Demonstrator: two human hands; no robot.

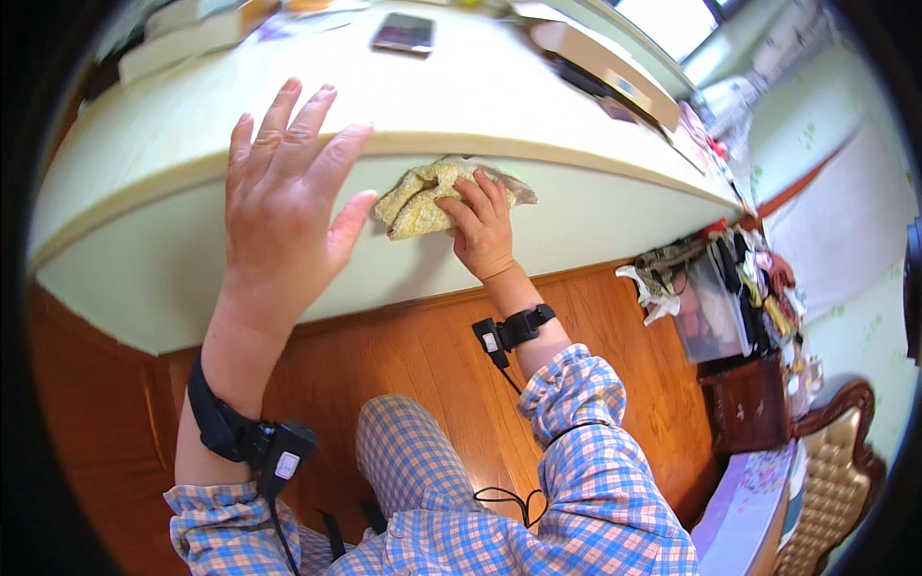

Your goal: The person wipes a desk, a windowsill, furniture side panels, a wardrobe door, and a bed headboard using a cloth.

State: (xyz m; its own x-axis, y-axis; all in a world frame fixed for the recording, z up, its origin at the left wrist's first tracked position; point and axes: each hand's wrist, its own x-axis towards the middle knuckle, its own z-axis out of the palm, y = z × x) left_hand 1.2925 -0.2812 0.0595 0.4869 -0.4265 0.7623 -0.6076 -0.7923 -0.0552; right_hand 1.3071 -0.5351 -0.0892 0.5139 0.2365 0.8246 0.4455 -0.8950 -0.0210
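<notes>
A crumpled yellow cloth [421, 205] lies flat against the pale vertical face just below the edge of a white ledge [324, 93]. Pressed onto its right part is my right hand [484, 223], fingers bent over the fabric. My left hand [284, 180] is raised at the ledge's edge, left of the cloth, with its fingers spread and nothing held; whether it touches the ledge cannot be told. Black straps with small devices are on both my forearms.
On the ledge are a dark phone-like slab [404, 33], an open cardboard box [605, 68] and white boxes [180, 47]. Right of me stand a clear plastic bin [709, 309] with clothes, a dark wooden nightstand [749, 407] and a bed with a padded headboard [821, 497]. The floor [432, 345] is wooden.
</notes>
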